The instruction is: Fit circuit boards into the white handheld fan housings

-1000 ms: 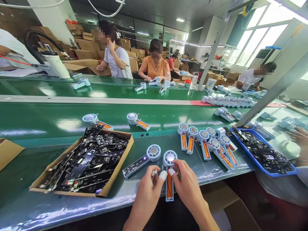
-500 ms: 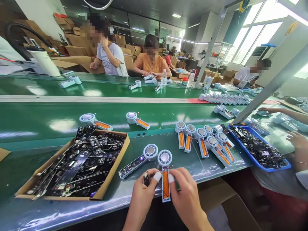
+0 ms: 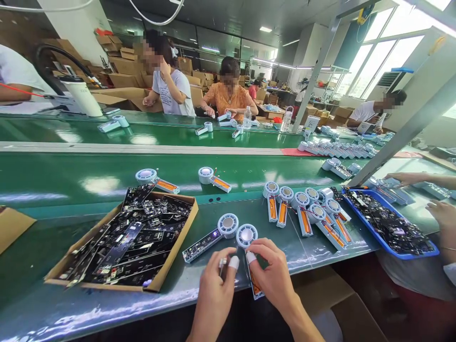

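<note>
Green matting (image 3: 199, 289) covers the near workbench, which runs along a glossy green conveyor belt (image 3: 107, 171) in a busy factory hall where other people sit at the far side. At the front edge lies a pale blue handheld fan body with a round head and an open handle showing an orange battery (image 3: 248, 240); its handle is tilted toward the right hand (image 3: 272, 275), which curls over it with a white-capped fingertip pressed near the neck. The left hand (image 3: 215, 285), its own fingertip capped too, pinches a small dark part (image 3: 223, 263) just beside the fan, so this unit looks mid-assembly, its handle uncovered. Just left of it rests a similar fan with a dark circuit board already seated along its handle (image 3: 210, 240), which seems one step further on. To the right a cluster of open fans with orange batteries (image 3: 306, 209) waits, apparently unboarded. A brown cardboard box heaped with black circuit boards (image 3: 124, 242) sits to the left, well stocked, and two more fans (image 3: 185, 178) ride the belt. A blue plastic tray of boards (image 3: 388, 225) stands by a neighbour's hands (image 3: 441, 213) at the far right.
</note>
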The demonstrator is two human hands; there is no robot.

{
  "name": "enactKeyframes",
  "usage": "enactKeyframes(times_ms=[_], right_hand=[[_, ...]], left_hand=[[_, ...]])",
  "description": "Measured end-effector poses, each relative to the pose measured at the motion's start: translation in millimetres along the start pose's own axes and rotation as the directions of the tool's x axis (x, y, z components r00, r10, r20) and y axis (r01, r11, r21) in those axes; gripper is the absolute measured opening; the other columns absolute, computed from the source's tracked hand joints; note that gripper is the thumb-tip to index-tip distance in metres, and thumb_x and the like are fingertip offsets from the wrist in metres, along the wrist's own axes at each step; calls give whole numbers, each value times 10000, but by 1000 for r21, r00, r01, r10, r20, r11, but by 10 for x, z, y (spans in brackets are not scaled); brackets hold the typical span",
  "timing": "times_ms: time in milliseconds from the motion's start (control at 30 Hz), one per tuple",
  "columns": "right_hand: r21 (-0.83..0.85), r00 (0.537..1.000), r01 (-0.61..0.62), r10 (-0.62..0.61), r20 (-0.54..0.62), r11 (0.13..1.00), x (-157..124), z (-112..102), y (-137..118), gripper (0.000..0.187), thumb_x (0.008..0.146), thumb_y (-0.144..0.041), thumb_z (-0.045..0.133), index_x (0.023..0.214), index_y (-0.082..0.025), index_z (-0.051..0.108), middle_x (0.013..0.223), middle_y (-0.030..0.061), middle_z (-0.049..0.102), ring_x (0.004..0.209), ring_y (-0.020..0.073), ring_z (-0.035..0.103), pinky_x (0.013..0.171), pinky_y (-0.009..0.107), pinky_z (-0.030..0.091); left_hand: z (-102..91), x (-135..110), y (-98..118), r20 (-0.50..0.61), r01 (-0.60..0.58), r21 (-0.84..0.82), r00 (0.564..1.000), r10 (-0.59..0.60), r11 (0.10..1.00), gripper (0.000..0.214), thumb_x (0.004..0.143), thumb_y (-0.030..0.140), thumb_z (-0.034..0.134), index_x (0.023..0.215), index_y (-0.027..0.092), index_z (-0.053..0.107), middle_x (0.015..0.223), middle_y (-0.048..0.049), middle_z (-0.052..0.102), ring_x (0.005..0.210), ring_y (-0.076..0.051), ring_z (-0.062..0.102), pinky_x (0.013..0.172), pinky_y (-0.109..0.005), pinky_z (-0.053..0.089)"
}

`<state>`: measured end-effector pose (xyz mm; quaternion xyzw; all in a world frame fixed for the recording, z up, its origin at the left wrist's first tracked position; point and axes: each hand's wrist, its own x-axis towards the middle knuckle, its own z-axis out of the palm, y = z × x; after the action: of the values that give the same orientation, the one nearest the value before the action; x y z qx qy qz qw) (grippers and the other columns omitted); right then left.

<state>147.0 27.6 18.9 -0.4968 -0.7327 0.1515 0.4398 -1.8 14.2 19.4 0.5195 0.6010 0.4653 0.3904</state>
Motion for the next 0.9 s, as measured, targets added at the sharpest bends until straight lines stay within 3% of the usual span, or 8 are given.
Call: enactKeyframes(times_ms=[67,200,300,400,533,667,767,900], right_hand=[[-93,995,87,-91,-34,992,-13,7,3,253,892,-55,521,933,-209,717,931,62,726,805,201,643,715,317,540],[-279,970,232,-242,-3,932,-65,50,-41,298,950,-54,449,1018,-205,696,950,85,723,756,207,618,671,331,522],[-291,968,246,-251,19,924,-97,75,-66,302,977,-62,427,1076,-204,675,985,95,729,775,213,642,676,330,531],[-270,964,266,-253,82,926,-103,64,-56,302,985,-71,419,1110,-204,660,1021,95,749,762,210,666,655,315,533],[-210,967,215,-178,182,954,-66,-1,-23,308,959,-71,445,1101,-217,675,1016,77,760,792,206,684,692,304,542],[-70,973,127,-110,205,989,-17,-57,29,259,936,-86,539,1058,-244,705,998,46,744,851,194,671,765,294,554],[3,970,133,-131,205,991,-16,-58,85,265,945,-78,528,1051,-243,707,976,46,719,864,186,657,766,284,555],[-92,960,242,-224,167,966,-41,-36,130,316,966,-60,432,1042,-224,692,966,69,698,829,197,622,725,301,540]], left_hand=[[-28,14,39,-23,-4,8,1000,4,1000,313,840,488,573,872,220,732,897,-89,746,852,-280,680,775,-354,523],[-46,45,109,117,48,-63,992,-41,997,354,824,531,597,777,212,742,691,-45,691,680,-239,626,656,-320,493],[-45,86,96,188,199,-147,967,-171,969,392,741,586,685,747,199,743,469,33,495,496,-179,490,501,-278,396],[-44,130,51,266,315,-208,929,-256,926,436,686,606,728,749,175,727,439,99,330,424,-103,303,441,-238,258],[-24,145,25,297,375,-237,906,-301,896,434,684,588,718,757,162,684,501,118,282,473,-74,227,471,-212,184],[16,121,25,333,465,-299,869,-366,834,452,654,615,727,749,193,598,506,140,215,488,-70,180,475,-204,152],[12,103,5,368,528,-339,836,-407,779,453,627,586,759,755,203,553,543,135,259,496,-59,181,462,-189,138],[-64,63,-71,335,528,-387,844,-419,755,344,719,474,680,925,231,552,700,77,476,503,-56,285,451,-163,168]])
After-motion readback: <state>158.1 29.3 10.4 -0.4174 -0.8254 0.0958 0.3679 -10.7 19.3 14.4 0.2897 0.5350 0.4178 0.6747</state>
